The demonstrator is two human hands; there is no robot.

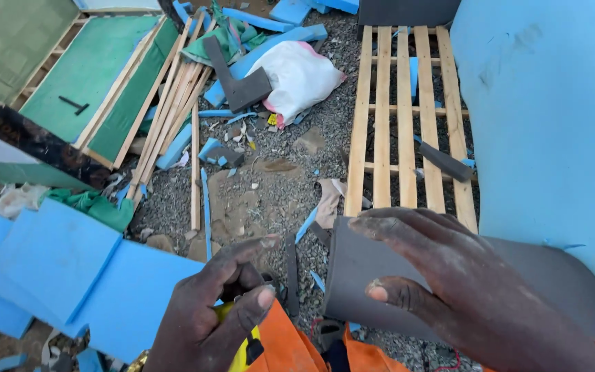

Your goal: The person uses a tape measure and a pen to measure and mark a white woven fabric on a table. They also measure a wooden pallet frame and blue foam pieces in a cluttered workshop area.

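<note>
Two bare hands are seen from above, working with grey foam over gravel strewn with blue foam offcuts.

At six o'clock, the left hand (pixel 218 313) is curled, thumb and forefinger pinched on a small yellow-and-black tool (pixel 246 348) whose kind cannot be told. At five o'clock, the right hand (pixel 463 289) is laid flat with fingers spread on a grey foam sheet (pixel 359 275), which is draped over orange fabric (pixel 287 348) at the bottom edge. A pale wooden slatted frame (pixel 404 117) is laid on the gravel (pixel 277 193) at one o'clock, beside a large blue foam block (pixel 552 117) at three o'clock. Blue foam slabs (pixel 56 275) are stacked at eight o'clock. Green-covered wooden frames (pixel 91 76) are leaned at eleven o'clock, and a white sack (pixel 301 76) is seen at twelve o'clock.
</note>
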